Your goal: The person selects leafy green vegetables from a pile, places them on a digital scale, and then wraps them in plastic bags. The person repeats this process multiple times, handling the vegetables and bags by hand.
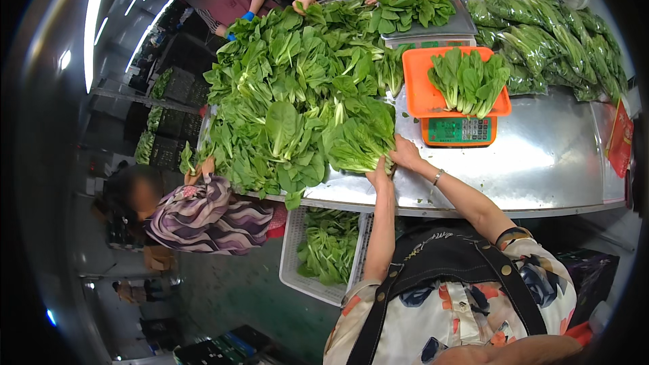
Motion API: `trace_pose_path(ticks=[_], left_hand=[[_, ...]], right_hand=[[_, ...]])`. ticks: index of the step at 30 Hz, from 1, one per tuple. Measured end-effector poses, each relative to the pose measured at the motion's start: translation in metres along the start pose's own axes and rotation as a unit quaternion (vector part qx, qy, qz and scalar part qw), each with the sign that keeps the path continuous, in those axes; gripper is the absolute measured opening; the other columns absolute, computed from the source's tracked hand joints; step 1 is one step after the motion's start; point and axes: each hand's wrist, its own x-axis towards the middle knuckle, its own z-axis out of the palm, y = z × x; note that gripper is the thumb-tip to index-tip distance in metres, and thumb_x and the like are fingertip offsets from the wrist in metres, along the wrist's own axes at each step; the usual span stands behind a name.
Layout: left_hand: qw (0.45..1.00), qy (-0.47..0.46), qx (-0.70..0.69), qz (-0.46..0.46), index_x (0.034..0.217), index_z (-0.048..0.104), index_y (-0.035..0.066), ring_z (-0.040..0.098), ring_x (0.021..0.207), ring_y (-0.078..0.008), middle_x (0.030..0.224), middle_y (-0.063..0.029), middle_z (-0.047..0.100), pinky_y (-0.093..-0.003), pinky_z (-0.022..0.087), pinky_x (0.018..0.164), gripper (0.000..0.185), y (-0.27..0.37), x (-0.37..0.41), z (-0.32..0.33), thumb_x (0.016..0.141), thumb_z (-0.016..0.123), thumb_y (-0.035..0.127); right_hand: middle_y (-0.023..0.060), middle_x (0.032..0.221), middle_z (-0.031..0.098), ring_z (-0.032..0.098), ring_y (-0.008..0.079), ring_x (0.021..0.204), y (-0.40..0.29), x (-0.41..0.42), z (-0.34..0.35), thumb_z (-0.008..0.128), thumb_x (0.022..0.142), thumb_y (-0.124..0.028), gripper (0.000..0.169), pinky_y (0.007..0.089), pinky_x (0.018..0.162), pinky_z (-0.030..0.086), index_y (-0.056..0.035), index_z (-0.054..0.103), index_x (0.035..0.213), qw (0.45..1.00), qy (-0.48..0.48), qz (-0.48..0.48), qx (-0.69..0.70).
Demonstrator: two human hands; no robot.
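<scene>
Between my two hands is a bunch of leafy greens (357, 144), its pale stem ends toward me and its leaves pointing away. My left hand (380, 173) has its fingers on the stem ends at the near side. My right hand (405, 153) grips the same bunch from the right. A large heap of loose leafy greens (289, 71) spreads over the metal table to the left. Beyond my right hand stands an orange digital scale (433, 124) with an orange tray (418, 86) on top, holding several bunches of greens (471, 81).
Bagged greens (552, 40) are piled at the back right, beside a second scale with a metal pan (464, 17). A white plastic crate (324, 291) of greens stands below the near edge of the metal table (507, 182). Other people work at the left and far sides.
</scene>
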Motion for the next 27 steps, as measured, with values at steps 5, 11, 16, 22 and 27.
trace_pose_path(ticks=[5,11,16,22,27], left_hand=[[0.994,-0.088,0.016,-0.068,0.119,0.048,0.007,0.056,0.097,-0.0214,0.109,-0.0062,0.057,-0.0394,0.049,0.075,0.039,0.017,-0.008,-0.013,0.083,0.063,0.006],[0.983,-0.124,0.052,-0.122,0.124,0.045,0.006,0.055,0.101,-0.0214,0.113,-0.0083,0.056,-0.0416,0.046,0.08,0.044,0.028,-0.037,-0.03,0.084,0.062,0.008],[0.97,-0.233,0.066,0.037,0.125,0.041,0.0,0.055,0.1,-0.0195,0.114,-0.0096,0.054,-0.0318,0.047,0.081,0.046,0.063,-0.061,0.017,0.083,0.061,0.003],[0.922,-0.375,0.093,0.02,0.121,0.043,0.001,0.058,0.094,-0.0188,0.109,-0.0089,0.056,-0.032,0.05,0.078,0.041,0.091,-0.055,0.15,0.083,0.059,-0.001],[0.887,-0.383,0.254,-0.051,0.109,0.051,0.001,0.062,0.081,-0.0233,0.1,-0.0106,0.06,-0.041,0.058,0.059,0.029,0.016,0.025,0.204,0.083,0.062,0.008]], right_hand=[[0.0312,0.089,0.059,0.058,0.0446,0.085,0.003,-0.003,0.0,0.054,0.077,-0.028,0.044,0.0483,0.074,0.047,0.0075,0.048,0.102,0.997,-0.048,-0.012,0.052],[0.0271,0.091,0.054,0.053,0.044,0.087,0.003,-0.057,0.011,0.051,0.087,-0.022,0.031,0.0477,0.076,0.044,0.0051,0.047,0.102,0.989,0.067,-0.064,0.111],[0.0259,0.09,0.052,0.051,0.0428,0.085,-0.05,-0.073,-0.053,0.05,0.088,-0.019,0.028,0.0476,0.072,0.041,0.0045,0.048,0.103,0.942,0.224,-0.182,0.173],[0.027,0.081,0.051,0.051,0.0443,0.078,-0.07,-0.043,-0.159,0.05,0.089,-0.02,0.026,0.0459,0.069,0.042,0.0056,0.048,0.088,0.908,0.373,-0.171,0.09],[0.0206,0.073,0.061,0.062,0.0383,0.068,-0.005,0.02,-0.18,0.053,0.087,-0.031,0.035,0.0442,0.058,0.05,0.0038,0.054,0.089,0.946,0.279,0.004,-0.161]])
